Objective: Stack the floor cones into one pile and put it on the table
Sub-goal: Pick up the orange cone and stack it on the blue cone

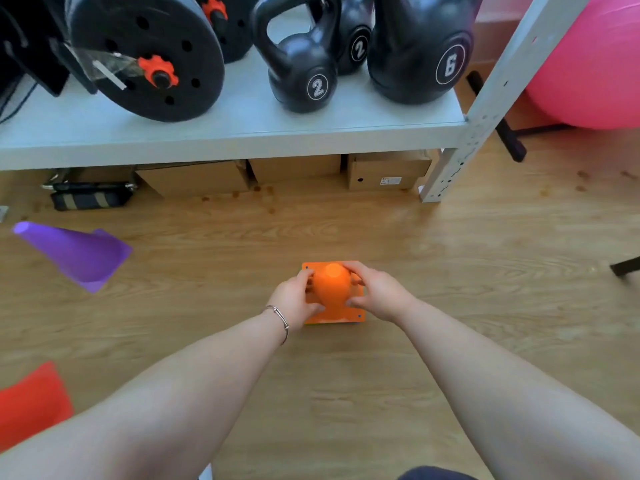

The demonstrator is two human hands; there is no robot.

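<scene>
Orange cone [333, 289] upright on the wood floor [450, 341], frame centre, gripped both sides: left hand [297, 300] and right hand [377, 295] wrapped on its body. Purple cone [78, 253] tipped on its side, left edge. Red cone [33, 400] cut off lower left. Kettlebells [304, 77] on the shelf [242, 133] up top read "2", "2", "6". Box [388, 173] label under the shelf unreadable. Open floor right of the hands.
</scene>
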